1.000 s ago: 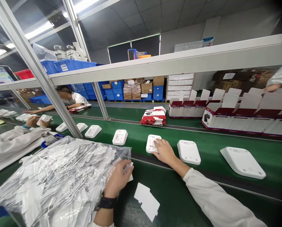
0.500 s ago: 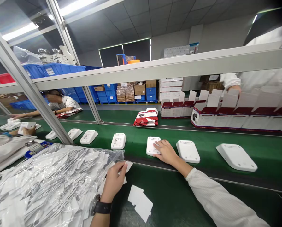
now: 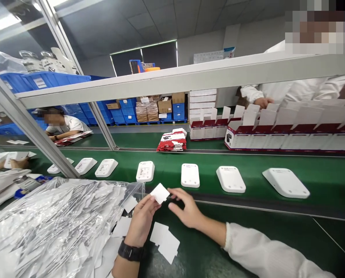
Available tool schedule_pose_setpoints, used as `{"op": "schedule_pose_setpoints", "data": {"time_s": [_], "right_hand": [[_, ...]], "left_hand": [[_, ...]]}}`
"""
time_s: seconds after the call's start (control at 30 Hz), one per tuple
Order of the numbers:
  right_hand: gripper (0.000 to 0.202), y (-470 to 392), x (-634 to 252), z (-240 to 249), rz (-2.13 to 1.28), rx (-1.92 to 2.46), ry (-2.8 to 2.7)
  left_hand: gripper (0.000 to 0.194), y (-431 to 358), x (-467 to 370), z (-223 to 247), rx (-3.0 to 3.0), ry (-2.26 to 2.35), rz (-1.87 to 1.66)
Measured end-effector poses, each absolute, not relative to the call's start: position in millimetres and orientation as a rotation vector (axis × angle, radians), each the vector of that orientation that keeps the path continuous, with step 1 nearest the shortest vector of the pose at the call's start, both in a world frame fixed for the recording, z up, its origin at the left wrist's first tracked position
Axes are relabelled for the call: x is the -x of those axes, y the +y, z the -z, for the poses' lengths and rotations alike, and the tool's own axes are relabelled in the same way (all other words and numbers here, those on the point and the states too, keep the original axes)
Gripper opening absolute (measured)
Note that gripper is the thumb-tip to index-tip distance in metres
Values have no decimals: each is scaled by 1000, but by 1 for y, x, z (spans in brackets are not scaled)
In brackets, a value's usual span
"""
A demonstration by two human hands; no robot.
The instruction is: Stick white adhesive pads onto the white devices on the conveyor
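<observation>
Between its thumb and fingers, my left hand (image 3: 145, 218) pinches a small white square cover piece (image 3: 160, 193) with little tabs on its edges. My right hand (image 3: 188, 210) is close to the right of that piece, fingers apart and curved. Its index fingertip is at the piece's right corner; I cannot tell whether they touch. Two more white covers (image 3: 169, 247) lie overlapping on the green surface below. Past my hands, a white device (image 3: 190, 175) rests on the green belt, and another white device (image 3: 145, 171) with a recess showing lies to its left.
A clear plastic bag (image 3: 56, 224) full of white pieces fills the left front. More white devices (image 3: 230, 179) line the belt. Behind are flat red-and-white cartons (image 3: 172, 140) and a row of open boxes (image 3: 279, 138). A metal shelf rail (image 3: 172, 85) crosses above. Two co-workers are across the belt.
My right hand has left the white device on the belt and moved toward my left hand. My left hand has lifted the white cover into clear view. The camera view has shifted.
</observation>
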State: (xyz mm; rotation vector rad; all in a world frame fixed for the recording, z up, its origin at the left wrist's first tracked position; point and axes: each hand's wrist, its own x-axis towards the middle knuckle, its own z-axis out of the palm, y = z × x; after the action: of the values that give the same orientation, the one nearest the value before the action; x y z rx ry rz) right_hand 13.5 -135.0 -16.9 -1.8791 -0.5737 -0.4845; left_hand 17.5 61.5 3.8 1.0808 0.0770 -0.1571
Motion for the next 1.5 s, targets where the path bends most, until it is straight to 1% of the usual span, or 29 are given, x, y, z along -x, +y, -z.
{"op": "schedule_pose_setpoints", "data": {"time_s": [0.07,0.13,0.17,0.23,0.37,0.43,0.5,0.53,0.6,0.77,0.9,1.03,1.07,1.2,1.3,1.43,1.5], "right_hand": [[37,-115,-3,14,454,1796,-596],[28,-104,-3,13,497,1778,-569],[29,-101,-7,12,523,1792,-546],[36,-98,-27,13,590,1952,-535],[44,-97,-95,16,722,2366,-663],[46,-95,-130,19,710,2455,-707],[47,-93,-158,23,677,2548,-738],[47,-91,-168,26,658,2590,-754],[46,-90,-181,30,624,2660,-770],[47,-92,-188,37,571,2768,-751],[47,-98,-178,34,548,2776,-787],[71,-110,-168,31,527,2769,-844],[73,-113,-167,31,519,2767,-864],[61,-123,-165,31,524,2726,-894],[54,-130,-155,29,578,2649,-843],[42,-133,-114,28,681,2470,-738],[43,-132,-84,30,677,2379,-745]], "left_hand": [[32,52,-15,-1,-1053,69,199],[33,45,-14,0,-1065,49,254],[34,44,-13,-1,-1109,33,278],[38,47,-12,-5,-1307,-13,303],[42,75,-8,-15,-2039,-325,235],[55,87,-6,-14,-2296,-490,259],[70,89,-6,-10,-2410,-575,320],[74,87,-7,-7,-2436,-602,338],[69,81,-8,-2,-2464,-654,352],[36,71,-8,-5,-2411,-659,399],[27,71,-7,-11,-2275,-589,370],[22,71,-9,-8,-2118,-514,277],[20,71,-11,-7,-2094,-500,256],[19,73,-19,-3,-1919,-393,142],[23,74,-25,-1,-1748,-263,44],[34,75,-30,0,-1526,-104,-42],[36,75,-31,-1,-1424,-56,-35]]}}
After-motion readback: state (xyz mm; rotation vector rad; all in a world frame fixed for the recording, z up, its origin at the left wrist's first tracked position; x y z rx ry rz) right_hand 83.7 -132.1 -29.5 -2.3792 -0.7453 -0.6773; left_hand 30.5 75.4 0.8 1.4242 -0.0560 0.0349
